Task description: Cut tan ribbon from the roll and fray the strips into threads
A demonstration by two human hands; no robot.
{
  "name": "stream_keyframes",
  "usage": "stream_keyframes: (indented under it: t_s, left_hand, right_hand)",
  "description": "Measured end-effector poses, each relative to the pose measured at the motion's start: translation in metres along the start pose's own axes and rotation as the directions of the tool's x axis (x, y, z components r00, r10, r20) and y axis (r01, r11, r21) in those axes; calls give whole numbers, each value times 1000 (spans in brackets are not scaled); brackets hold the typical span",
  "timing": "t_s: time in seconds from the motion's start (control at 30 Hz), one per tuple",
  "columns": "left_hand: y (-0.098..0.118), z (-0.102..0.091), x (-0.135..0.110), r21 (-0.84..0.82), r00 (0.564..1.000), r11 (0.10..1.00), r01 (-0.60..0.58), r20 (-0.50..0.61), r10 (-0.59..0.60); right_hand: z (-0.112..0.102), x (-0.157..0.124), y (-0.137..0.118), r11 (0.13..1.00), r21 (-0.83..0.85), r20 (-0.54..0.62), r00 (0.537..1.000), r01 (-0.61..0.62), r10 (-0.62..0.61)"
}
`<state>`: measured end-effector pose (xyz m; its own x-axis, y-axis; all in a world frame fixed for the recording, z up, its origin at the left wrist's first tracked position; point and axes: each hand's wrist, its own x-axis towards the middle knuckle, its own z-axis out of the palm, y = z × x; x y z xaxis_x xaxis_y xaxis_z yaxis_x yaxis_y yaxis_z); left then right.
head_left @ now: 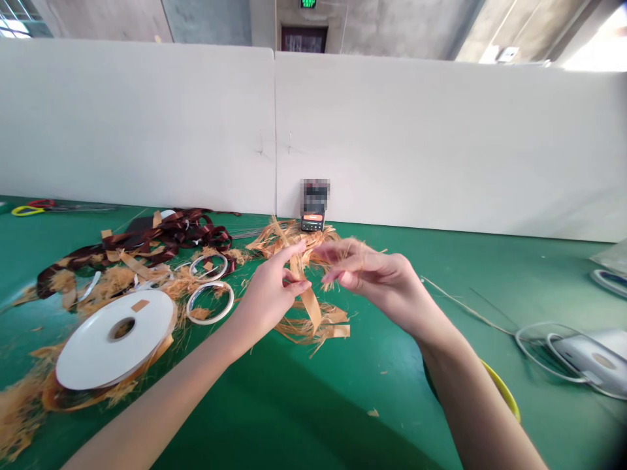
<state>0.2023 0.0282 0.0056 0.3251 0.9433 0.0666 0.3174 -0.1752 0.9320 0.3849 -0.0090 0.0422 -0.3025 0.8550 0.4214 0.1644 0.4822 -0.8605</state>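
My left hand (274, 287) is closed on a tan ribbon strip (309, 307), pinching it between thumb and fingers. The strip's lower end hangs down in a curve above the table. Just to the right, my right hand (377, 271) hovers with bent fingers. Motion smears its fingertips, and I cannot tell whether threads are held there. Behind the hands lies a pile of frayed tan ribbon pieces (267, 240). More fringed strips (337, 331) rest on the green table below the hands.
A white spool (93, 346) lies at left, beside white rings (211, 320), dark brown ribbon (171, 232) and loose fibres. Scissors (42, 207) are at the far left. A phone (313, 215) leans on the white partition (441, 143). A white device with a cable (597, 352) sits at right.
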Motion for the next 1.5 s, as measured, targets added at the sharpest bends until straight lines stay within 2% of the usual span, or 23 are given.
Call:
stream_keyframes:
  t_s: [0.07,0.17,0.23,0.33,0.4,0.47,0.53,0.57,0.63,0.7,0.73,0.8,0.87,0.93,0.97,1.03,1.1,1.17,1.2,1.3,1.4,1.5]
  left_hand:
    - [-2,1,1,-2,1000,1000,-8,28,8]
    - [-3,2,1,-1,997,1000,-10,78,10]
    - [-1,3,0,4,995,1000,3,96,-4]
    - [3,2,-1,13,996,999,37,86,-38]
    - [4,1,-1,-24,997,999,38,64,-37]
    - [6,0,-1,-84,999,996,20,35,-17]
    - [6,-1,0,-102,1000,995,-8,4,9]
    - [6,-1,0,-92,1000,996,-22,-10,21]
    - [6,-1,1,-59,998,997,-43,-36,41]
    - [4,-2,1,-41,999,998,-44,-30,43]
    - [3,-2,2,-46,999,998,-42,-8,42]
    - [1,-2,2,-63,998,997,-47,37,50]
    - [-1,-2,2,-49,997,998,-50,57,53]
    - [-3,-1,1,-14,998,999,-30,51,31]
    - [-3,0,1,-5,999,1000,-14,48,14]
    - [-4,1,2,-26,999,1000,9,52,-7]
    - [-5,2,2,-66,999,998,16,51,-12]
    - [-4,3,2,-84,999,996,23,47,-19]
    - [-4,3,2,-83,999,996,28,44,-24]
    - [-2,2,2,-54,999,998,39,32,-38]
    - [0,1,2,-18,999,999,31,40,-31]
    - [2,0,1,-12,998,1000,28,53,-28]
  right_hand:
    - [1,0,-1,997,59,-68,997,53,-49]
    - [3,-1,-4,975,222,-110,994,27,-2]
    - [3,-3,-7,938,343,-90,992,-54,91]
    - [1,-5,-10,883,407,46,971,-233,235]
    - [1,-5,-8,892,307,111,943,-332,312]
    - [2,-4,-4,917,74,68,920,-391,387]
    - [3,-3,3,873,-173,9,885,-456,465]
    - [3,-3,5,837,-253,38,860,-485,510]
    - [1,-4,8,818,-285,195,806,-499,559]
    - [-2,-4,6,872,-158,362,794,-464,488]
    - [-3,-5,3,902,-59,390,822,-428,415]
    - [-4,-5,-2,943,121,315,913,-311,260]
    - [-3,-5,-6,975,172,106,986,-144,127]
    - [0,-4,-6,998,59,-83,996,-14,18]
    - [2,-3,-4,999,-46,-130,991,19,-25]
    - [5,-1,2,952,-300,-136,985,62,-107]
    - [7,1,9,847,-523,-100,980,95,-172]
    - [9,2,13,776,-620,-77,976,114,-204]
    - [9,2,13,778,-618,-82,976,109,-202]
    - [12,1,6,884,-466,-163,978,44,-134]
    - [14,0,-2,991,-121,-223,975,-48,20]
    - [10,-1,-3,968,207,-165,971,-140,175]
